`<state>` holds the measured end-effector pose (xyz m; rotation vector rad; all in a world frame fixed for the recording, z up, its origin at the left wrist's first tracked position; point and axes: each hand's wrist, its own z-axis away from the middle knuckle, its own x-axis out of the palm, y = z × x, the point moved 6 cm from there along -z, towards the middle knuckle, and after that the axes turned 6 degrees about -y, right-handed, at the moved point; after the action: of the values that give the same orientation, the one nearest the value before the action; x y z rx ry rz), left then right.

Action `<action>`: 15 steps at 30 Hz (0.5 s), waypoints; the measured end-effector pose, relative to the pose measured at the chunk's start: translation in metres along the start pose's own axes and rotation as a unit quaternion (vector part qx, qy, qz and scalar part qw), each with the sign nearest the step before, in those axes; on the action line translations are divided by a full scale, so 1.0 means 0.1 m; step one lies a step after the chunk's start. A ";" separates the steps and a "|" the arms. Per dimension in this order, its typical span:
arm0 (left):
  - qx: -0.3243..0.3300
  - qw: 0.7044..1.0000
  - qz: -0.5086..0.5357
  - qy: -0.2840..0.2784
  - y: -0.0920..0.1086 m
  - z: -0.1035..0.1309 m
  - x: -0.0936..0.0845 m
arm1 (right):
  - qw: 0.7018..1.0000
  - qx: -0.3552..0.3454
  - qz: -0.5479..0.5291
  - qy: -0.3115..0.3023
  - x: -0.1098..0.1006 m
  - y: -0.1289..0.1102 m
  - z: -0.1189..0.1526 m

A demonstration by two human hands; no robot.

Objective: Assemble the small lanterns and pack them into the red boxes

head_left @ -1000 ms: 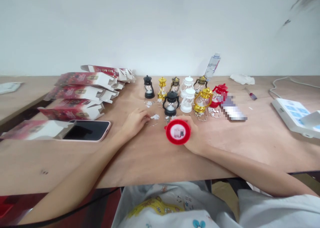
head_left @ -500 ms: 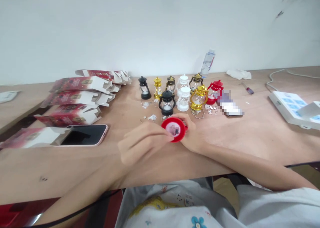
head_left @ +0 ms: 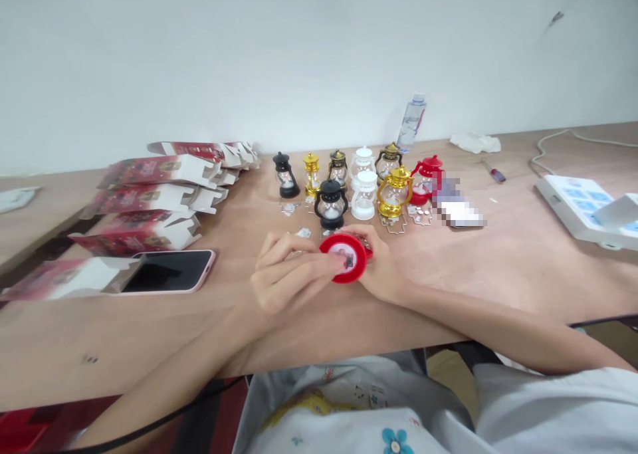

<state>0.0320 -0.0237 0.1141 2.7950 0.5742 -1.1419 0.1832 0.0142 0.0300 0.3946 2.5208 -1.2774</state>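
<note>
Near the surface's [head_left: 339, 328] front edge, my right hand [head_left: 381, 268] grips one red lantern [head_left: 353, 251]; my left hand [head_left: 289, 271], fingertips bunched, touches its base [head_left: 349, 276]. Nine others [head_left: 331, 205] stand beyond.

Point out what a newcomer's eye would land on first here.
Probably the small black, gold, white and red lanterns grouped mid-table. Nearer, the right hand holds a bright red round object, the left hand touching its pale centre. Red-and-white boxes lie piled at the left.
</note>
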 end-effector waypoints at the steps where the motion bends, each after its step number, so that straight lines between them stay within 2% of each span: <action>1: -0.003 1.000 -0.004 -0.014 -0.02 0.00 0.00 | 1.000 -0.002 0.000 0.001 0.00 0.00 0.00; 4: -0.031 0.999 -0.031 0.031 -0.24 0.06 -0.07 | 1.000 0.000 0.000 0.012 -0.02 -0.01 0.00; 5: -0.073 0.994 -0.044 0.062 -0.39 0.10 -0.09 | 1.000 0.002 -0.001 0.015 -0.02 -0.02 0.00; 6: -0.121 0.989 -0.055 0.062 -0.56 0.14 -0.07 | 1.000 0.006 -0.003 0.018 -0.03 -0.02 -0.01; 7: -0.161 0.984 -0.062 0.037 -0.73 0.19 0.00 | 1.000 0.010 -0.007 0.017 -0.03 -0.01 -0.01; 10: -0.240 0.961 -0.076 -0.112 -1.12 0.36 0.28 | 1.000 0.017 -0.017 0.012 -0.01 0.00 -0.01; 12: -0.262 0.943 -0.075 -0.190 -1.25 0.48 0.43 | 1.000 0.015 -0.016 0.021 -0.01 0.02 -0.01; 15: -0.281 0.925 -0.079 -0.245 -1.28 0.59 0.57 | 0.999 0.015 -0.007 0.029 -0.02 0.04 0.00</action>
<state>-0.0167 0.1013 0.0425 1.9223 0.9031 -1.3675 0.1861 0.0164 0.0282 0.4284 2.5591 -1.3279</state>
